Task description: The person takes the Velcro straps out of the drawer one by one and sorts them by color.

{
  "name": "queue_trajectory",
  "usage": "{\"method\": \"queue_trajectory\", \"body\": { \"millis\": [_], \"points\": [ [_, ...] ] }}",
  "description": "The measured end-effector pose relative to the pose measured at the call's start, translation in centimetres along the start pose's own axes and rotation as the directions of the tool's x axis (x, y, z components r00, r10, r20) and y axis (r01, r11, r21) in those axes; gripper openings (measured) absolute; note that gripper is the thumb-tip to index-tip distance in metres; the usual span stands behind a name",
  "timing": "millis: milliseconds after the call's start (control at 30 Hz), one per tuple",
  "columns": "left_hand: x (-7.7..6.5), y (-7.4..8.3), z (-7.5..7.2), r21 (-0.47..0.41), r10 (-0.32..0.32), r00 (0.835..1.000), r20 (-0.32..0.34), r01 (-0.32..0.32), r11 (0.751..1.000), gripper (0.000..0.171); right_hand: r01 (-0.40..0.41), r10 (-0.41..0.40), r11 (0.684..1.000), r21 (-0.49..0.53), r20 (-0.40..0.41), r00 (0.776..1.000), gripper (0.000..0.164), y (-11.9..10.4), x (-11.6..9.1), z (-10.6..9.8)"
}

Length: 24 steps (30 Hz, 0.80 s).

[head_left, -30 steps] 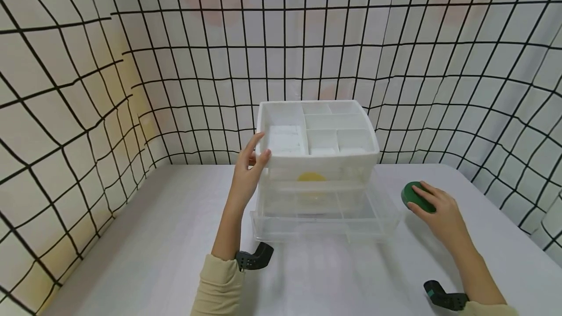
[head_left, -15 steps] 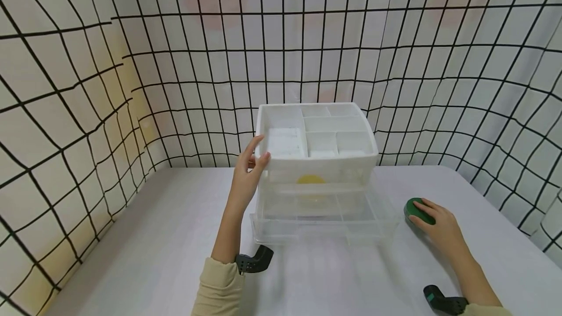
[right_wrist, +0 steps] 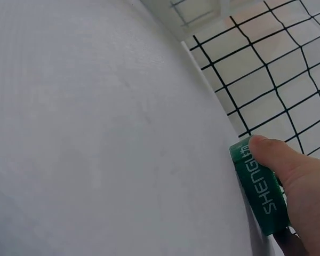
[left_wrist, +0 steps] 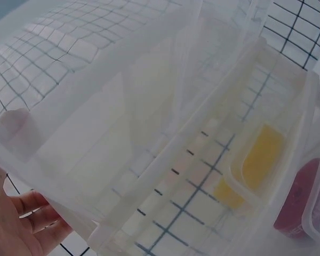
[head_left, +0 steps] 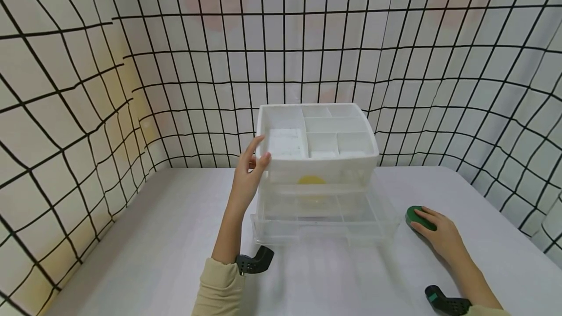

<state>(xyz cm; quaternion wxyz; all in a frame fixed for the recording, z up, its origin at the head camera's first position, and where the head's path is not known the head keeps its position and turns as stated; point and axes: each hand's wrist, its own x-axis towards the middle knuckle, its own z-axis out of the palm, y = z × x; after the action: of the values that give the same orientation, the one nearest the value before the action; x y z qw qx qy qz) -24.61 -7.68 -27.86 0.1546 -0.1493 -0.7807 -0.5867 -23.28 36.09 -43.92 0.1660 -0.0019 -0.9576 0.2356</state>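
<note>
A white plastic drawer organizer (head_left: 318, 160) stands mid-table, its divided top tray facing up and a clear lower drawer (head_left: 325, 230) pulled out towards me. My left hand (head_left: 247, 174) grips the organizer's left side near the top front corner, thumb at the front. Some of its fingers (left_wrist: 42, 218) lie along the side in the left wrist view. To the right, my right hand (head_left: 443, 235) holds a green roll of tape (head_left: 419, 217) between thumb and fingers, low at the table. White lettering on the tape (right_wrist: 260, 186) shows in the right wrist view.
Inside the organizer are a yellow item (head_left: 311, 180) and a dark red one (left_wrist: 298, 200), both blurred through the plastic. The white table (head_left: 167, 238) is bounded by black wire grid panels (head_left: 197, 62) behind and at both sides.
My right hand has moved the green roll of tape down and slightly towards me, nearer the table's front. My left hand has stayed on the organizer.
</note>
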Motion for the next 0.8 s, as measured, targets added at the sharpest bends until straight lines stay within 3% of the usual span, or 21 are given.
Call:
{"method": "queue_trajectory", "body": {
  "millis": [200,400,667,800],
  "points": [
    [0.0,-0.1,0.0,-0.001,0.018,1.000,0.001,-0.018,1.000,0.046,-0.006,0.007,1.000,-0.011,0.031,0.999,0.059,0.0,0.0,-0.1],
    [0.0,-0.1,0.0,0.000,0.019,1.000,0.001,-0.019,1.000,0.046,0.011,0.004,0.986,-0.169,0.091,0.996,0.059,-0.8,0.0,-0.8],
    [0.1,-0.1,0.0,0.003,0.008,1.000,0.000,-0.008,1.000,0.046,0.047,-0.013,0.982,-0.185,0.183,0.983,0.046,-3.7,0.4,-2.5],
    [0.2,-0.4,0.0,-0.003,0.008,1.000,0.001,-0.008,1.000,0.047,0.065,-0.031,0.977,-0.201,0.166,0.986,0.042,-5.9,0.3,-3.2]
  ]
}}
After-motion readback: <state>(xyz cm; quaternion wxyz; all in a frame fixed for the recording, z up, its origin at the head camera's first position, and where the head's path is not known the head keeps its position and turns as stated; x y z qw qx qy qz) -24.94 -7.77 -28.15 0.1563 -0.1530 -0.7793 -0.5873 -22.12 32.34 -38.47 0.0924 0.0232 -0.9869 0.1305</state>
